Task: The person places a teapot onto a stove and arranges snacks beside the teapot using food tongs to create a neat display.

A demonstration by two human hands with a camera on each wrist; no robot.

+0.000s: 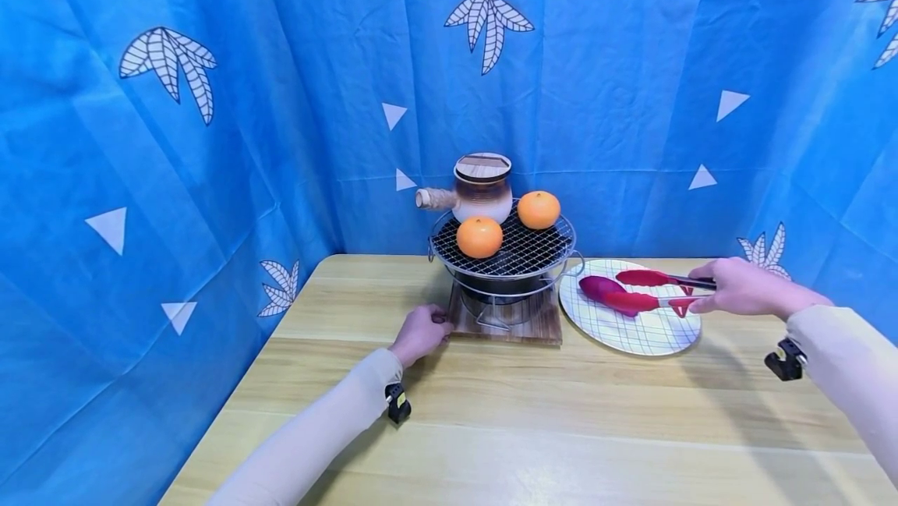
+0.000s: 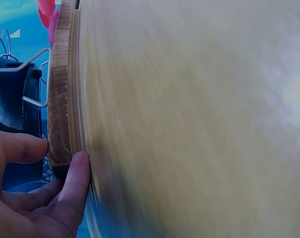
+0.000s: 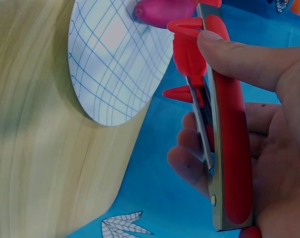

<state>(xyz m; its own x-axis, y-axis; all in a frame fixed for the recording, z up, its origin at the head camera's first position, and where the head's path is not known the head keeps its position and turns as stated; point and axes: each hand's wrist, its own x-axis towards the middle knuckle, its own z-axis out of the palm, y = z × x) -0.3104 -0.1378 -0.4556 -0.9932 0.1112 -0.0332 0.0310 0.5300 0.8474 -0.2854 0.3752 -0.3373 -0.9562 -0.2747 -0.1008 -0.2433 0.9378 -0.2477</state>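
Blue leaf-print curtains are hanging behind the wooden table [image 1: 491, 412]. My left hand [image 1: 419, 332] is pinching the corner of the wooden board [image 1: 540, 325] under the small grill [image 1: 502, 250]. My right hand [image 1: 745, 288] is clenching the red tongs [image 1: 641, 290], whose tips are closing around a purple sweet potato [image 1: 598, 286] on the checked plate [image 1: 645, 330].

Both arms wear long, close-fitting sleeves of pale cream cloth that end at the wrists, leaving the left hand [image 1: 419, 332] and the right hand [image 1: 745, 288] bare. A small black camera mount [image 1: 397, 402] with a yellowish mark sits under the left wrist. A like black clamp-shaped mount [image 1: 786, 360] hangs under the right wrist.
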